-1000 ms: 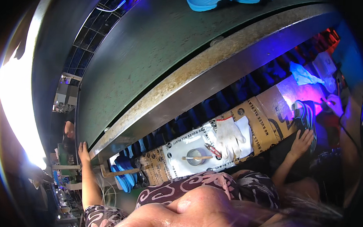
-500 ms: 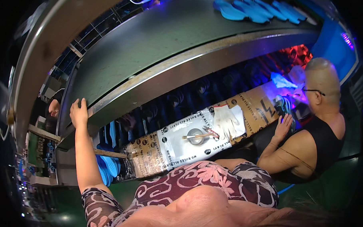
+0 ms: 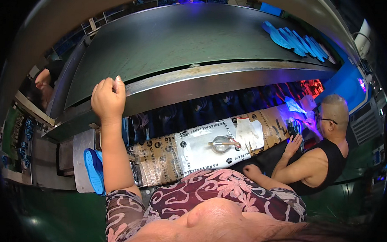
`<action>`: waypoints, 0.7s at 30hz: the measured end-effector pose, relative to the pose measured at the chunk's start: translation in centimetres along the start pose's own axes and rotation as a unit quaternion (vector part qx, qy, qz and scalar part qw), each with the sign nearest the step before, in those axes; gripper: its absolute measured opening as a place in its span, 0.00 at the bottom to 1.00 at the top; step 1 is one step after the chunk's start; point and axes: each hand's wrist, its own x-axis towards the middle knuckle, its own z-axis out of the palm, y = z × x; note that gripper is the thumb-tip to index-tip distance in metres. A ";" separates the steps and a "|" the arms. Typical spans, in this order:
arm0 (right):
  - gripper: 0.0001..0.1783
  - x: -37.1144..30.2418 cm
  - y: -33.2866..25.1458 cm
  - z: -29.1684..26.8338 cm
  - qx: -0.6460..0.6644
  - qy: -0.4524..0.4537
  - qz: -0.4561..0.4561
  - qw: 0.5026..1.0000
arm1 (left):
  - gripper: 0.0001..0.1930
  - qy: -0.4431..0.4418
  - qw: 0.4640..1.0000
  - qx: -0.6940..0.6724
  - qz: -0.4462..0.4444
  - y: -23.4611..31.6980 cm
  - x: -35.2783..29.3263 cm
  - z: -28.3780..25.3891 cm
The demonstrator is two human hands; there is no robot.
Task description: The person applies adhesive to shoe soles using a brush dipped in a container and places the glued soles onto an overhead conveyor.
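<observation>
My left hand [image 3: 108, 99] is curled into a fist at the near left edge of a dark green conveyor belt [image 3: 170, 43], by its metal rail [image 3: 203, 74]; nothing shows in it. Low in front of my body, my right hand [image 3: 252, 171] has its fingers curled, and whether it holds anything is hidden. Between the hands stand taped cardboard boxes [image 3: 157, 161]. On their white plastic sheet lie a round pot [image 3: 222, 148] with a brush [image 3: 224, 143] across it and a pale glove [image 3: 246, 133]. Several blue shoe soles [image 3: 296, 41] lie in a row at the belt's far right.
A co-worker [image 3: 324, 155] sits at the right with a hand on a dark shoe [image 3: 294, 127]. Beside my left forearm, blue soles [image 3: 94, 171] rest on a grey metal plate [image 3: 82, 153]. Another person [image 3: 43, 83] is at the far left. Dark shoes hang or stand beneath the rail.
My left hand has gone from outstretched fingers at the belt's corner to a fist. My right hand has come into view. The whole view has shifted, showing blue soles lower left more fully.
</observation>
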 end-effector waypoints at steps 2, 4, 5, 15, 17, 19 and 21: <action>0.15 -2.9 0.4 -1.8 0.036 0.074 0.042 0.996 | 0.15 0.006 1.000 -0.024 0.008 -0.5 -0.4 0.1; 0.15 -6.3 -0.1 -4.7 0.098 0.206 0.078 0.970 | 0.15 -0.001 0.999 -0.041 0.013 -0.2 -0.1 0.2; 0.15 -7.6 -1.1 -6.5 0.127 0.284 0.076 0.947 | 0.15 -0.008 0.999 -0.043 0.015 -0.7 -0.4 0.1; 0.15 -15.0 -14.1 -18.0 0.257 0.771 -0.137 0.567 | 0.15 -0.067 0.992 -0.085 0.062 -0.8 0.0 -0.9; 0.15 -15.1 -14.3 -17.6 0.271 0.775 -0.135 0.555 | 0.15 -0.086 0.990 -0.085 0.066 -1.0 -0.2 -1.2; 0.15 -14.9 -14.5 -17.6 0.277 0.779 -0.134 0.547 | 0.14 -0.105 0.989 -0.079 0.067 -0.9 0.0 -1.2; 0.15 -15.2 -14.0 -17.5 0.284 0.785 -0.126 0.536 | 0.14 -0.084 0.990 -0.078 0.077 -1.2 0.1 -1.4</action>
